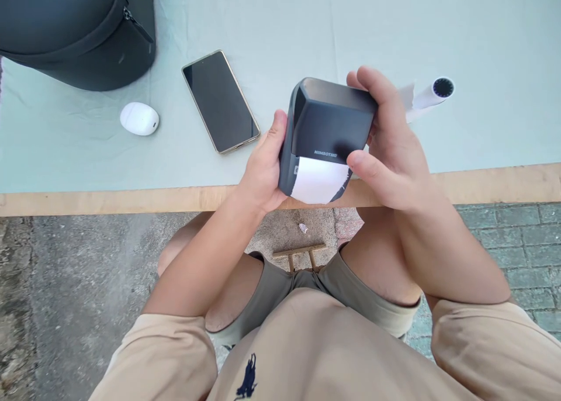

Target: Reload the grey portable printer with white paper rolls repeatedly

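Around you, a dark zippered bag (87, 38) fills the upper left of the frame, with a smooth, oval white case (139, 118) and a flat, glossy phone (221, 102) nearby on the cloth-covered table (495, 126). Your right hand (392, 149) partly hides the rolled white paper (424, 99) at upper right. Near centre, your right fingers and left hand (263, 170) hold the boxy black device (333, 126), white paper strip (322, 179) curving at its front.

The black device (333, 126) hides most fingers of the left hand (264, 170)
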Motion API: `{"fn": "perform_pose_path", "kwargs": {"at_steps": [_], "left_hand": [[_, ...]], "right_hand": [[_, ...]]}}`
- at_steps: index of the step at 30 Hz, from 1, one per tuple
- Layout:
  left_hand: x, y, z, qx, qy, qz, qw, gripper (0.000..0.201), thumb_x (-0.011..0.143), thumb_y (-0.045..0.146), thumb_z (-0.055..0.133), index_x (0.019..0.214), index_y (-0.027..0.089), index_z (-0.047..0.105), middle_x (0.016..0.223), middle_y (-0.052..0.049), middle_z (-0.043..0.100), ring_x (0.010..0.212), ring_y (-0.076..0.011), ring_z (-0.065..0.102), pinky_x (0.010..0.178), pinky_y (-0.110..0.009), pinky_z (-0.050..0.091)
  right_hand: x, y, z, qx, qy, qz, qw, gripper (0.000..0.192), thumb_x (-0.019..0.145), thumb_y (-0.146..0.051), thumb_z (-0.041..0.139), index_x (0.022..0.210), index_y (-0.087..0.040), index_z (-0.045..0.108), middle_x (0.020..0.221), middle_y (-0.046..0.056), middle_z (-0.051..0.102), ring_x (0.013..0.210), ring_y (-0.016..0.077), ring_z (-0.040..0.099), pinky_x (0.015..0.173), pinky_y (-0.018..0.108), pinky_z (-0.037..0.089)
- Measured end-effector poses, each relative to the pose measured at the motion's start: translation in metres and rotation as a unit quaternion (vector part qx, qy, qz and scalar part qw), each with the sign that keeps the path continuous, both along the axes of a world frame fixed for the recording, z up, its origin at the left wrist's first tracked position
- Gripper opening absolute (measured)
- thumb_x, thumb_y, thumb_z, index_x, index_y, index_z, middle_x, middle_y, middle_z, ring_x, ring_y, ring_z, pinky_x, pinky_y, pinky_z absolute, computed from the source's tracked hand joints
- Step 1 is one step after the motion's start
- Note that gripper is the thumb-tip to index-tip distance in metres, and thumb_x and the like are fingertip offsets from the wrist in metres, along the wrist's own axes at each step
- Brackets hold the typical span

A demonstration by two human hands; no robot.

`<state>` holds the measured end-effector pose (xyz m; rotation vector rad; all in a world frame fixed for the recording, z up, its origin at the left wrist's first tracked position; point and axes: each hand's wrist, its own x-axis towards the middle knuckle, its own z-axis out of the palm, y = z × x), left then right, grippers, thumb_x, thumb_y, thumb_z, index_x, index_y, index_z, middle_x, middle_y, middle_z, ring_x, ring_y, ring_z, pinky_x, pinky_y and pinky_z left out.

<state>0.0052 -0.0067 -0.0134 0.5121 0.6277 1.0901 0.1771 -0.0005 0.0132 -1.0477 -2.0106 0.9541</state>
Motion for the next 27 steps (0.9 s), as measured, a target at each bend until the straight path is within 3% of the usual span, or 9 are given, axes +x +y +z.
{"fn": "perform_pose_path", "kwargs": {"at_steps": [5, 9, 12, 15, 16, 19, 21, 23, 27], "left_hand": [[-0.002, 0.001, 0.000, 0.005, -0.010, -0.010, 1.000, 0.045, 0.093, 0.050, 0.036, 0.106, 0.017, 0.064, 0.102, -0.003, 0.069, 0.120, -0.0229, 0.057, 0.095, -0.034, 0.053], [0.000, 0.001, 0.006, -0.001, 0.014, -0.014, 1.000, 0.051, 0.091, 0.056, 0.033, 0.105, 0.016, 0.062, 0.102, -0.007, 0.067, 0.127, -0.0281, 0.050, 0.097, -0.039, 0.050], [0.001, 0.000, 0.007, 0.020, 0.045, -0.003, 0.999, 0.042, 0.089, 0.051, 0.040, 0.102, 0.016, 0.060, 0.098, -0.007, 0.065, 0.120, -0.0295, 0.055, 0.092, -0.039, 0.051], [0.000, -0.002, 0.004, 0.047, 0.058, -0.032, 0.997, 0.026, 0.086, 0.038, 0.051, 0.100, 0.017, 0.058, 0.092, -0.005, 0.063, 0.101, -0.0245, 0.064, 0.082, -0.034, 0.052], [0.000, -0.003, 0.003, 0.047, 0.064, -0.038, 0.996, 0.024, 0.086, 0.037, 0.053, 0.100, 0.017, 0.058, 0.091, -0.005, 0.063, 0.096, -0.0232, 0.065, 0.079, -0.033, 0.052], [-0.001, -0.003, 0.001, 0.042, 0.068, -0.048, 0.996, 0.028, 0.087, 0.040, 0.049, 0.102, 0.018, 0.058, 0.094, -0.006, 0.066, 0.095, -0.0241, 0.064, 0.074, -0.032, 0.051], [0.000, -0.003, 0.001, 0.045, 0.065, -0.046, 0.996, 0.027, 0.086, 0.040, 0.050, 0.102, 0.020, 0.058, 0.098, -0.005, 0.067, 0.097, -0.0259, 0.063, 0.075, -0.034, 0.051], [0.001, -0.003, 0.001, 0.051, 0.068, -0.041, 0.996, 0.023, 0.085, 0.039, 0.053, 0.099, 0.022, 0.058, 0.095, -0.003, 0.067, 0.096, -0.0261, 0.064, 0.076, -0.035, 0.050], [0.003, -0.003, 0.003, 0.062, 0.062, -0.048, 0.995, 0.018, 0.085, 0.035, 0.056, 0.098, 0.021, 0.055, 0.091, -0.003, 0.065, 0.087, -0.0207, 0.066, 0.063, -0.027, 0.050]], "right_hand": [[0.000, 0.003, -0.001, 0.009, -0.010, 0.006, 1.000, 0.078, 0.076, -0.045, 0.061, 0.143, -0.031, 0.021, 0.150, 0.001, 0.027, 0.138, 0.0214, 0.035, 0.115, 0.038, 0.040], [0.001, 0.004, 0.002, 0.063, -0.006, -0.037, 0.997, 0.070, 0.071, -0.044, 0.066, 0.133, -0.027, 0.038, 0.137, 0.005, 0.042, 0.127, 0.0224, 0.044, 0.101, 0.037, 0.050], [0.000, 0.001, 0.005, 0.146, 0.014, -0.151, 0.978, 0.048, 0.070, -0.048, 0.067, 0.109, -0.024, 0.053, 0.107, 0.003, 0.055, 0.085, 0.0120, 0.056, 0.070, 0.029, 0.051], [-0.006, -0.002, 0.008, 0.160, 0.072, -0.241, 0.955, 0.024, 0.082, -0.042, 0.057, 0.092, -0.022, 0.049, 0.088, -0.002, 0.049, 0.049, -0.0042, 0.031, 0.047, 0.020, 0.028], [-0.008, -0.003, 0.010, 0.157, 0.089, -0.256, 0.950, 0.019, 0.086, -0.040, 0.052, 0.091, -0.022, 0.047, 0.088, -0.003, 0.047, 0.048, -0.0052, 0.031, 0.045, 0.019, 0.026], [-0.012, -0.005, 0.015, 0.166, 0.126, -0.254, 0.945, 0.015, 0.087, -0.036, 0.050, 0.090, -0.022, 0.046, 0.090, -0.001, 0.047, 0.066, 0.0025, 0.055, 0.045, 0.018, 0.037], [-0.010, -0.004, 0.016, 0.153, 0.085, -0.210, 0.962, 0.011, 0.085, -0.032, 0.052, 0.087, -0.021, 0.048, 0.092, 0.001, 0.053, 0.079, 0.0083, 0.061, 0.047, 0.021, 0.044], [-0.006, -0.003, 0.015, 0.157, -0.030, -0.168, 0.973, 0.006, 0.084, -0.027, 0.052, 0.086, -0.022, 0.054, 0.088, 0.000, 0.061, 0.074, 0.0088, 0.059, 0.051, 0.024, 0.045], [0.000, 0.000, 0.013, 0.152, -0.223, -0.138, 0.953, 0.019, 0.079, -0.029, 0.057, 0.097, -0.027, 0.062, 0.085, -0.001, 0.067, 0.062, 0.0101, 0.054, 0.058, 0.029, 0.042]]}}
